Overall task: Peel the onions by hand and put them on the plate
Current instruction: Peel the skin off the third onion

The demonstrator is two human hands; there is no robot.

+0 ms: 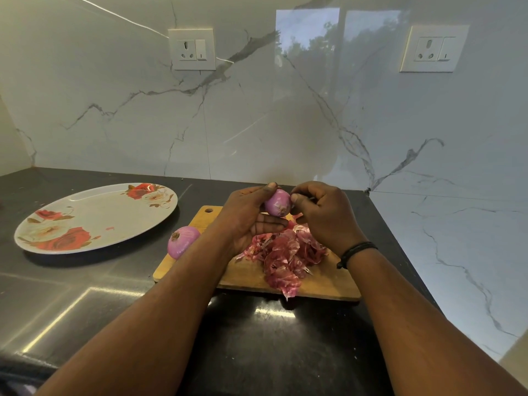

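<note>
Holding peeled onion (pixel 277 203) above cutting board (pixel 254 274): left hand (pixel 251 215) grip curled round it, right hand (pixel 323 215) fingers pinched together at its side. Floral plate (pixel 85 207) on tabletop (pixel 85 295) bare of onions; second onion (pixel 183 242) at board's left edge, skins (pixel 285 255) heaped on board.

We see a dark, glossy worktop (pixel 85 295) set in a corner of white marble-veined walls. The back wall (pixel 243 124) carries a left socket plate (pixel 191 49) and a right socket plate (pixel 433 48), each with a switch. Between them, the polished stone mirrors a bright window reflection (pixel 337 32) showing trees. Light streaks gleam on the worktop.
</note>
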